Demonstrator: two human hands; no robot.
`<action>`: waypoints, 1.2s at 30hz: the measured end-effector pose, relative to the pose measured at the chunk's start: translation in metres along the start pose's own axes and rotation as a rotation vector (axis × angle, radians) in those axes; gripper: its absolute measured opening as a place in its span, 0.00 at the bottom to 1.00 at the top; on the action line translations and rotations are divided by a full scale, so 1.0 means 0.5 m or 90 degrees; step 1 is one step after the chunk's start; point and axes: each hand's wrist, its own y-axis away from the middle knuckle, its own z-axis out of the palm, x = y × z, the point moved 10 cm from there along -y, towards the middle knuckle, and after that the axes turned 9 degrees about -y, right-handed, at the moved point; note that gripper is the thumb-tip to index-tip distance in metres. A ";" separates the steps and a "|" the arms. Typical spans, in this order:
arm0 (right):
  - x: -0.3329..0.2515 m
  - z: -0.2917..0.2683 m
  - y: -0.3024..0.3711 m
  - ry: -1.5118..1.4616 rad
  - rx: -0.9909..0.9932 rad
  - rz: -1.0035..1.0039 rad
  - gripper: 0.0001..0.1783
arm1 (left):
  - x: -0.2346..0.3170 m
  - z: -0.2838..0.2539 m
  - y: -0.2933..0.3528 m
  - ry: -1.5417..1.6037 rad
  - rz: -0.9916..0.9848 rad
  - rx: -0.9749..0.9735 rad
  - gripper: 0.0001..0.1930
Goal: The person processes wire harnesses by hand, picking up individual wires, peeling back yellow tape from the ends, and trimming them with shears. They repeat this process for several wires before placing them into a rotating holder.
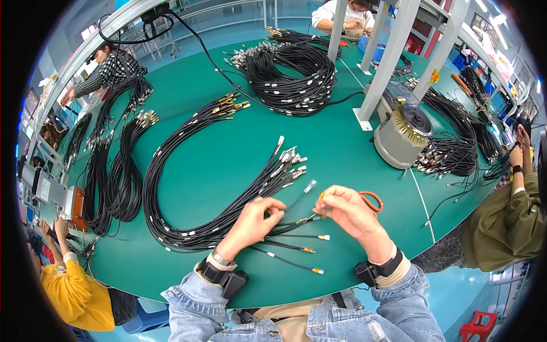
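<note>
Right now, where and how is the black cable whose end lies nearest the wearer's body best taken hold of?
Likely by its black sheath, just behind the yellow-and-white tip, pinched from above and the right: that end points right and lies apart from its neighbours, with green tabletop on both sides.

Bright, fairly even indoor light fills the room, and ceiling lamps (499,19) glare white at the upper right. Shadows on the green tabletop (330,145) are soft. Fisheye distortion curves the pale metal frame (128,21), and black closes off the corners. Fine detail around the left hand (254,221) seems slightly blurred.
</note>
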 end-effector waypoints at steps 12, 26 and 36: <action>0.003 -0.008 0.013 0.052 0.068 -0.032 0.05 | 0.048 0.012 0.115 0.073 -0.021 -0.072 0.08; 0.068 -0.043 0.039 0.086 0.049 0.064 0.05 | -0.014 -0.046 0.194 -0.412 0.137 -0.036 0.27; 0.094 -0.010 0.017 0.101 0.046 0.098 0.06 | -0.057 -0.075 0.206 -0.433 0.216 -0.080 0.24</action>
